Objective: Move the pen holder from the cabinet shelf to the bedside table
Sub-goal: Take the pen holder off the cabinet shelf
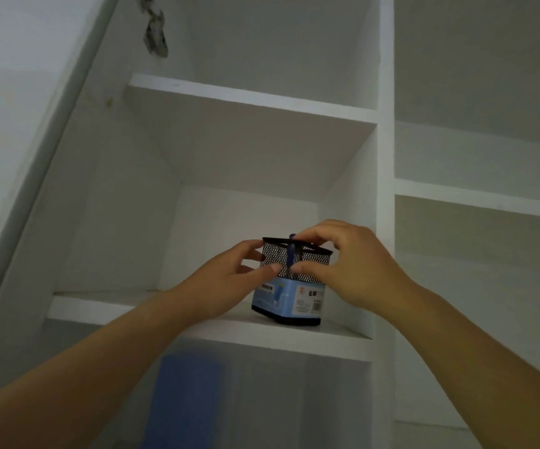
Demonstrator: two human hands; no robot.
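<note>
Two hands (297,273), one pen holder (289,303), shelf (106,307)

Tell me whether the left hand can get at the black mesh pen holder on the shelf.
Likely yes: the left hand already touches the black mesh pen holder on the open white shelf, nothing between them.

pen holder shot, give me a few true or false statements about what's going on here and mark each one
1. The pen holder stands on a cabinet shelf. True.
2. Only one hand touches it. False: the left hand and the right hand both grip its mesh sides.
3. A light blue label wraps its lower half. True.
4. The pen holder is solid red plastic. False: it is black mesh.
5. The shelf above holds books. False: nothing shows on it.
</note>
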